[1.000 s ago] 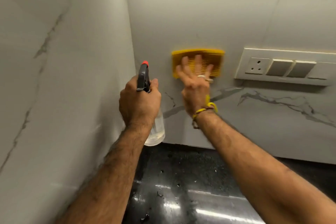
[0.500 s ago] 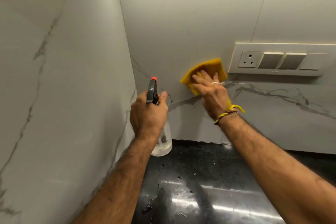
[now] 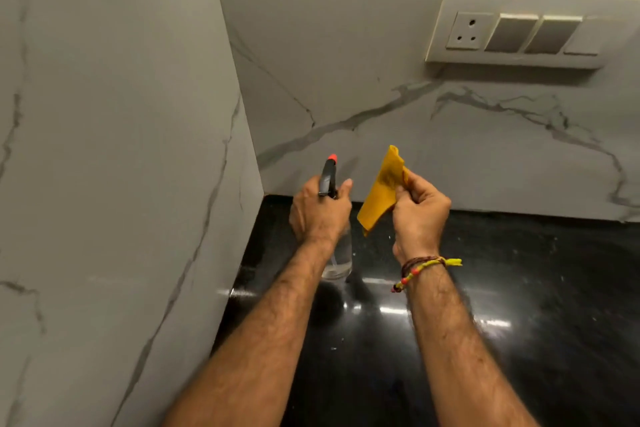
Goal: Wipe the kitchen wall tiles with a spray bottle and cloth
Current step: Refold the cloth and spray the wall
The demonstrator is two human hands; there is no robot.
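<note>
Marble-veined wall tiles [image 3: 346, 28] are seen above a black bench [image 3: 519, 288], both hands raised off the wall.

At centre frame, the spray bottle [image 3: 335, 253] is gripped by the left hand [image 3: 320, 211], fingers curled round its neck. Just right, the yellow cloth [image 3: 381, 194] is pinched by the right hand [image 3: 420, 215]. A switch plate [image 3: 519, 31] is mounted at upper right.

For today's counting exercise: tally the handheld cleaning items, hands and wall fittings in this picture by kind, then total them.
Spray bottle: 1
Yellow cloth: 1
Hands: 2 (left hand, right hand)
Switch panel: 1
Total: 5
</note>
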